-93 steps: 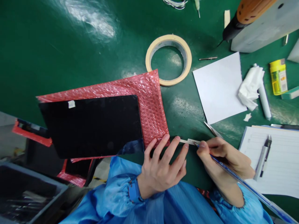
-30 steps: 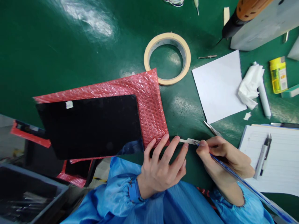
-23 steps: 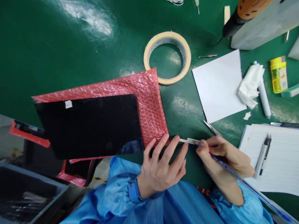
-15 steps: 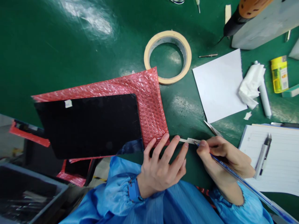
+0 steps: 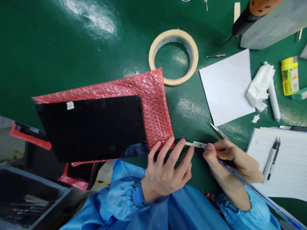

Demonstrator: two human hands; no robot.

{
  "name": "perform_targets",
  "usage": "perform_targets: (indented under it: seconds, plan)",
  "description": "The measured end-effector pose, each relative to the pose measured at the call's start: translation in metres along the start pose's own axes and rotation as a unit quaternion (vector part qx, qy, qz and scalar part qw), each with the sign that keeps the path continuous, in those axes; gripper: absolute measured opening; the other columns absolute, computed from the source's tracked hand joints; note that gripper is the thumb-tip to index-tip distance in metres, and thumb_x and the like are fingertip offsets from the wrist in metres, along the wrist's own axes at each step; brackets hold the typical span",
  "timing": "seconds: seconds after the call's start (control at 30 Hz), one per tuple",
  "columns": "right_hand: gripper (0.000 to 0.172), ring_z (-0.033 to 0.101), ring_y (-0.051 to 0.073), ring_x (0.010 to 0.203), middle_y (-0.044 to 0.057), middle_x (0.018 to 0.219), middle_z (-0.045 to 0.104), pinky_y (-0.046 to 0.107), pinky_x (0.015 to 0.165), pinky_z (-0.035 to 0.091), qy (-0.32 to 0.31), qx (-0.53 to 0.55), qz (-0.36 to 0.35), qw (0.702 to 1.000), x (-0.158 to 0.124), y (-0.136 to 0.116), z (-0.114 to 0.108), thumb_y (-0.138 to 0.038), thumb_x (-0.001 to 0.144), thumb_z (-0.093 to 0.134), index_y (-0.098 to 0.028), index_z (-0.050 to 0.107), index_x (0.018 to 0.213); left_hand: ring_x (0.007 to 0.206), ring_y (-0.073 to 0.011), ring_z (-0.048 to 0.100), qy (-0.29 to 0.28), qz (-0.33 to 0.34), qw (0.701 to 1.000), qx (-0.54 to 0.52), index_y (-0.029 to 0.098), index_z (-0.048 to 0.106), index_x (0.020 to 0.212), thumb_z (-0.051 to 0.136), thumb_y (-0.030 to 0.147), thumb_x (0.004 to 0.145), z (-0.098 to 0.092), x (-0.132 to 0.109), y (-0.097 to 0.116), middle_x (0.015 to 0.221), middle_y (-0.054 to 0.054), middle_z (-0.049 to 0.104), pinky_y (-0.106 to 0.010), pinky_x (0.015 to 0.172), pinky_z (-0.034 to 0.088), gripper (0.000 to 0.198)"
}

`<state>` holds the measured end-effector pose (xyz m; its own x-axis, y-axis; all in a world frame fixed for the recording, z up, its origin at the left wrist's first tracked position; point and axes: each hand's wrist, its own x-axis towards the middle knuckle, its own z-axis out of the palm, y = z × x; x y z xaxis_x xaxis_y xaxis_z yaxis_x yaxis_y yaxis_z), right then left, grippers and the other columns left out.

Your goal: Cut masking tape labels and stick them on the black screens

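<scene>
My right hand (image 5: 232,163) pinches a long, thin blue pen (image 5: 242,179), its tip on a narrow white strip (image 5: 197,144) on the green table. Spread flat, my left hand (image 5: 166,171) has its fingertips at the strip's left end and at the edge of a red bubble-wrap bag (image 5: 155,118). On that bag lies a black flat screen panel (image 5: 96,129) with a small white label (image 5: 70,105) near its top edge. Tweezer-like metal points (image 5: 219,131) show just beyond my right hand; the rest of that tool is hidden.
A masking tape roll (image 5: 174,82) lies beyond the bag. Right of it are white paper (image 5: 226,88), crumpled tissue (image 5: 260,86), a yellow lighter (image 5: 289,76) and a notepad (image 5: 287,166) with a pen (image 5: 272,158). An orange-and-black tool (image 5: 249,19) stands at the back right.
The whole view has shifted slightly, so items at the right sit a little further right. Both hands keep nearly the same pose, the pen tip still on the strip.
</scene>
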<state>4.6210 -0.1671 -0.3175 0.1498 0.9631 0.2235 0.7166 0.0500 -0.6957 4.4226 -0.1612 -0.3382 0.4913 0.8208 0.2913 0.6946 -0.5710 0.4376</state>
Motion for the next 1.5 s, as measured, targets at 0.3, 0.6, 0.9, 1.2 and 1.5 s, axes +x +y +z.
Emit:
perform_targets:
  seconds: [0.3,0.6,0.9,1.2,1.5]
  plan:
    - [0.048,0.055,0.007,0.049,-0.008,0.068,0.065,0.020,0.043,0.041,0.001,0.002,0.000,1.000,0.007,-0.006,0.000,0.006,0.095,0.079,-0.026,0.047,0.080,0.138,-0.0295,0.075,-0.002,0.002,1.000,0.004,0.025,0.090,0.131,0.068,0.029,0.106,-0.001,0.000,0.000,0.133,-0.009,0.089,-0.046,0.136,0.038,0.034]
    - [0.047,0.055,0.007,0.049,-0.009,0.068,0.065,0.021,0.044,0.044,0.000,-0.007,-0.001,1.000,0.005,-0.004,-0.001,0.006,0.094,0.080,-0.025,0.048,0.080,0.138,-0.0286,0.074,-0.002,-0.001,1.000,-0.002,0.024,0.090,0.131,0.064,0.029,0.110,-0.001,0.001,0.000,0.133,-0.010,0.089,-0.046,0.137,0.037,0.033]
    - [0.048,0.055,0.007,0.049,-0.008,0.068,0.063,0.022,0.043,0.043,-0.001,-0.008,0.001,1.000,0.007,-0.006,-0.001,0.004,0.096,0.081,-0.026,0.046,0.081,0.137,-0.0294,0.075,-0.002,0.003,1.000,0.004,0.026,0.090,0.130,0.068,0.030,0.106,-0.001,0.001,0.000,0.133,-0.009,0.089,-0.046,0.136,0.038,0.033]
    - [0.049,0.055,0.009,0.048,-0.009,0.069,0.065,0.024,0.043,0.042,-0.003,-0.013,0.016,1.000,0.006,-0.008,-0.002,0.002,0.096,0.082,-0.027,0.045,0.080,0.142,-0.0310,0.074,-0.007,0.007,1.000,0.008,0.028,0.089,0.134,0.072,0.032,0.103,-0.001,-0.002,-0.001,0.137,-0.009,0.088,-0.046,0.135,0.039,0.036]
    - [0.049,0.056,0.008,0.050,-0.008,0.070,0.065,0.024,0.043,0.041,-0.017,-0.019,0.028,0.999,0.005,-0.010,-0.004,0.003,0.097,0.081,-0.026,0.045,0.080,0.140,-0.0300,0.074,-0.005,0.003,1.000,0.005,0.026,0.089,0.133,0.070,0.030,0.104,-0.001,-0.001,-0.001,0.135,-0.010,0.089,-0.046,0.136,0.038,0.035]
